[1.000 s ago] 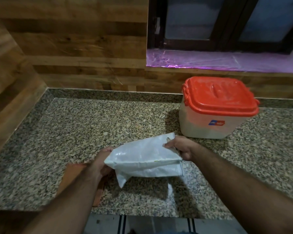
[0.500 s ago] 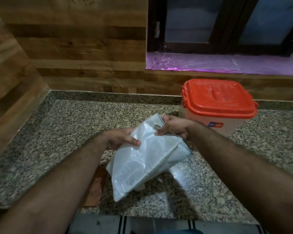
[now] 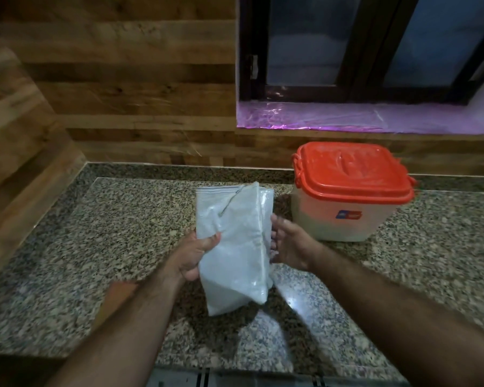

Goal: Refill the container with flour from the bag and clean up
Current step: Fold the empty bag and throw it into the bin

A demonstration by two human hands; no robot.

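Observation:
A flattened white flour bag (image 3: 235, 247) stands upright above the granite counter (image 3: 109, 233), held in the air at the middle of the view. My left hand (image 3: 192, 255) grips its left edge, thumb across the front. My right hand (image 3: 289, 244) is beside the bag's right edge, palm toward it and fingers spread; whether it touches the bag is unclear. The translucent container (image 3: 344, 219) with its orange lid (image 3: 352, 171) shut sits on the counter to the right of the bag.
A brown flat board (image 3: 115, 297) lies on the counter under my left forearm. Wooden walls rise at the back and left. A window sill covered in pink film (image 3: 361, 118) runs above the container. The counter's front edge is close below my arms.
The bag has been turned from lying slanted to standing upright. My right hand let go of its top corner and moved down to its right side.

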